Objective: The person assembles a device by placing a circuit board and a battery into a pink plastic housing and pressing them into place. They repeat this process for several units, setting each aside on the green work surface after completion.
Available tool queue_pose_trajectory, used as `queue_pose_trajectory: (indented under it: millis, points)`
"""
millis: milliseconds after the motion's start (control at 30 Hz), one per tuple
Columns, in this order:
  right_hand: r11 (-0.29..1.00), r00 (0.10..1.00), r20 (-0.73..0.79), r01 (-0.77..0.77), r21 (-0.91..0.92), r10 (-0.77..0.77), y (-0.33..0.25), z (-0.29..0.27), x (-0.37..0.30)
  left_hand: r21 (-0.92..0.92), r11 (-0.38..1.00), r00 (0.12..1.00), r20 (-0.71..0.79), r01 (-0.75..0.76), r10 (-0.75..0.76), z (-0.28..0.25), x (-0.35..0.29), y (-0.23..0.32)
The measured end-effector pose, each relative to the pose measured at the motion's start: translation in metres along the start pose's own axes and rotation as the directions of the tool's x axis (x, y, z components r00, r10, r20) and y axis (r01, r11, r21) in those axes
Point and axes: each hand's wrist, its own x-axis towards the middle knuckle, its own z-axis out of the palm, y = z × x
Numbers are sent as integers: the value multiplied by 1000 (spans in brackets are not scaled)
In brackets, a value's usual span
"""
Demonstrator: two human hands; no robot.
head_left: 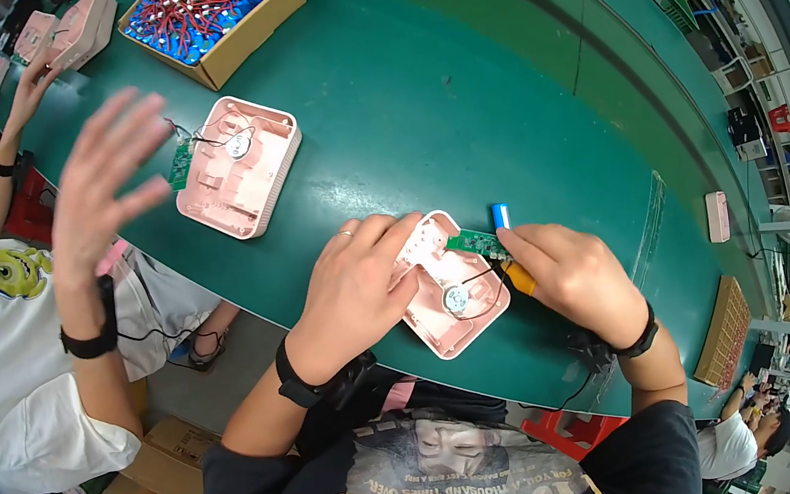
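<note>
A pink plastic housing lies open-side up near the table edge in front of me. Inside it is a round metal speaker-like part with thin dark wires. Gripping the housing's left side is my left hand, its fingers over the rim. A green circuit board sticks out over the upper right rim. At that side my right hand is closed on a yellow piece, with a blue cylinder beyond its fingertips. Whether yellow and blue are one object, I cannot tell.
Another open pink housing with a wired board lies to the left, beneath a co-worker's raised hand. Farther back stands a cardboard box of blue, red-wired parts. A brown tray lies at the right end of the green table.
</note>
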Motion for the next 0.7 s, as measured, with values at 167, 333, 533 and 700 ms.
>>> queue_pose_trajectory:
  millis: [167,333,533,700]
  points:
    - [979,948,-280,102,-175,-149,11,18,-3,-20,1000,999,47,-9,10,-1,3,0]
    - [998,917,-394,46,-43,-59,16,39,7,-58,998,999,28,-20,22,3,2,-1]
    - [984,893,-432,-61,168,129,14,57,11,-98,995,998,-67,-24,17,11,-5,-4]
    - [966,906,-385,-86,243,178,19,65,11,38,994,978,-183,-100,105,4,-20,-6]
